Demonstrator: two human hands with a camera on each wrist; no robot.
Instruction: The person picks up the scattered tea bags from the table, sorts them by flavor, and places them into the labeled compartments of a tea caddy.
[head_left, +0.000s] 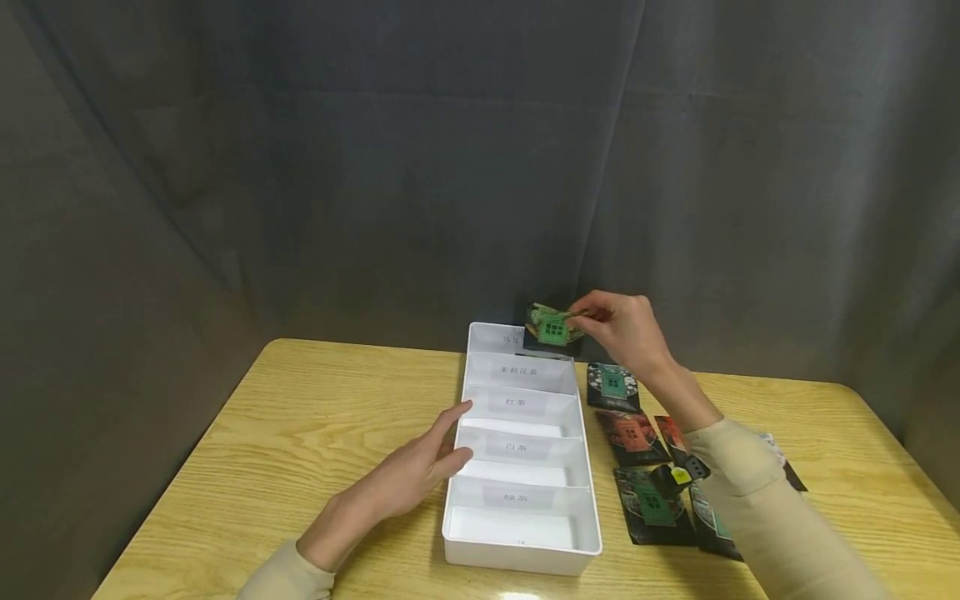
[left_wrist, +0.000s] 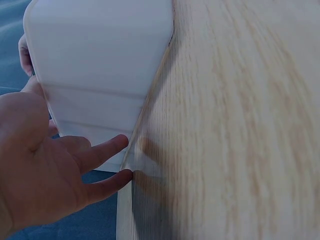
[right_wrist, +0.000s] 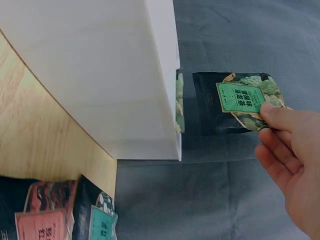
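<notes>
My right hand [head_left: 626, 329] pinches one edge of a black tea packet with a green label [right_wrist: 243, 97] between thumb and fingers. It holds the packet over the far compartment of a long white divided box [head_left: 522, 558]. In the right wrist view, the green edge of another packet [right_wrist: 180, 105] shows at the box's rim. My left hand [head_left: 408, 475] rests along the box's left side, its fingers extended and its thumb at the rim. Paper labels with Chinese characters mark the compartments, and the nearer ones show bare white floors.
Right of the box lie several more tea packets: one with a teal label [head_left: 613, 384], an orange-red one [head_left: 633, 435] and a green one [head_left: 654, 504]. My right forearm partly covers others. A dark curtain [head_left: 420, 183] hangs behind the wooden table [head_left: 337, 392].
</notes>
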